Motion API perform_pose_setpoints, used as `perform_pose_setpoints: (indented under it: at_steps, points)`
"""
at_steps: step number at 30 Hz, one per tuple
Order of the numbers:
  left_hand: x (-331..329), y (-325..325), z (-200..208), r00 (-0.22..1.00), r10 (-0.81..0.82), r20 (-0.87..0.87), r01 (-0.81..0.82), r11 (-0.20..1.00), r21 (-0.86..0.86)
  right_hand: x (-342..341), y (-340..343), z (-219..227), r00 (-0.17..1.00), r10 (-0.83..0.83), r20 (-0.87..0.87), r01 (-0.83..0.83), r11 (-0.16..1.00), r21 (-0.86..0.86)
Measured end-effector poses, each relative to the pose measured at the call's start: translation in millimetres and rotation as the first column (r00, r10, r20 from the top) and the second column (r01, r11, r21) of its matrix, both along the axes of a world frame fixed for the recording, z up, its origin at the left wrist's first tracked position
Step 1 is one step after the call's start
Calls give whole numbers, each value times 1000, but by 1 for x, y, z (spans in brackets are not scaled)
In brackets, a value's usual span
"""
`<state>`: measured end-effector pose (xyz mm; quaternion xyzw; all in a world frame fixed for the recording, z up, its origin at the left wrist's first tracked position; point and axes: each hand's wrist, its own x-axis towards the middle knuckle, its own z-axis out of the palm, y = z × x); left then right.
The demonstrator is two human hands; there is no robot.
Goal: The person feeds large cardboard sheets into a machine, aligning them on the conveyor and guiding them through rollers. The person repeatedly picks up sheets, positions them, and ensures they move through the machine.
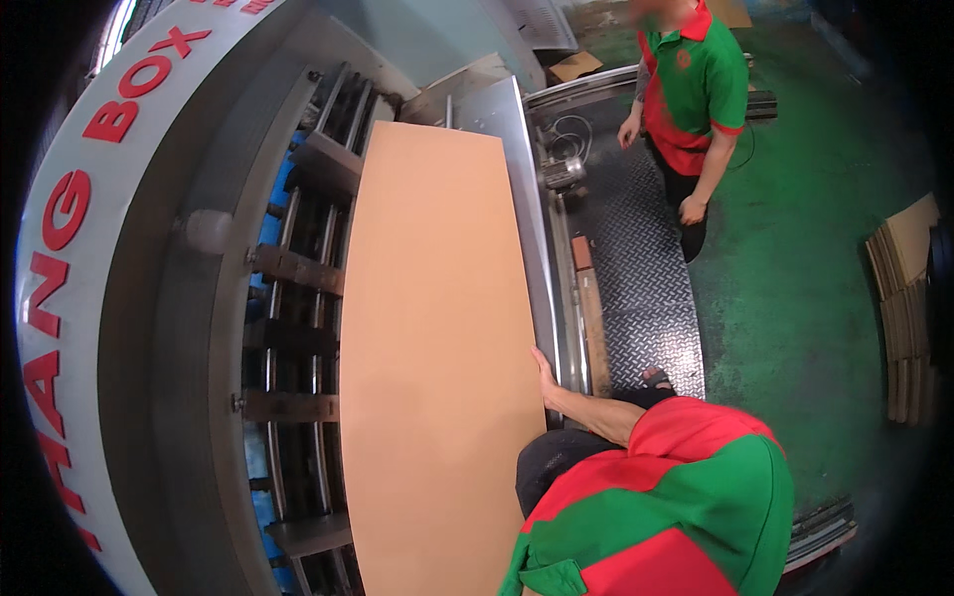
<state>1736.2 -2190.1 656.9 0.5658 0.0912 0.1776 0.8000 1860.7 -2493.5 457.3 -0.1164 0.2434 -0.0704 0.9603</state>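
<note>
Lengthwise beside the roller bed (293, 407), a cardboard sheet (437, 348) met one hand

Clearly, the sheet was the nearest big thing to the roller bed: it lay along the bed's right side, flat face up, and hid whatever was under it. Its long axis ran the same way as the bed, from the far end down past the lower edge of the view, so its near end could not be seen.

The right hand (548, 385) was across the sheet from the roller bed, at the sheet's long right edge. The sheet thus lay to that hand's left, between it and the bed. The fingers stretched along the edge toward the bed's far end, touching the board; whether the thumb pinched it from below could not be told. The right forearm (596, 412) reached toward the bed from the right. The left hand was out of view, so its state could not be told.

Farther right of the bed, past the sheet, stood a silver panel (524, 189), then a tread plate (641, 298). A co-worker (693, 99) stood beyond, toward the bed's far end, with both hands well apart from the sheet.
</note>
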Motion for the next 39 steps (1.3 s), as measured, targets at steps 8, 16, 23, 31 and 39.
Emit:
perform_pose_setpoints:
  at_steps: [8,16,23,31,39]
  points:
    - [-15,22,-9,991,128,49,-127,991,-29,28,53,3,746,-91,-660,-533,511,-674]
    - [-24,44,-20,970,212,121,-205,976,-67,42,91,-15,646,-396,-652,-650,161,-742]
    - [-31,56,-21,952,271,145,-267,963,-49,-34,164,-43,760,-400,-512,-429,282,-858]
    - [-38,60,-21,943,276,188,-279,960,-11,10,44,112,944,-8,-329,-328,55,-943]
    - [-55,69,-26,920,325,218,-336,942,16,71,39,294,845,534,0,436,-690,-578]
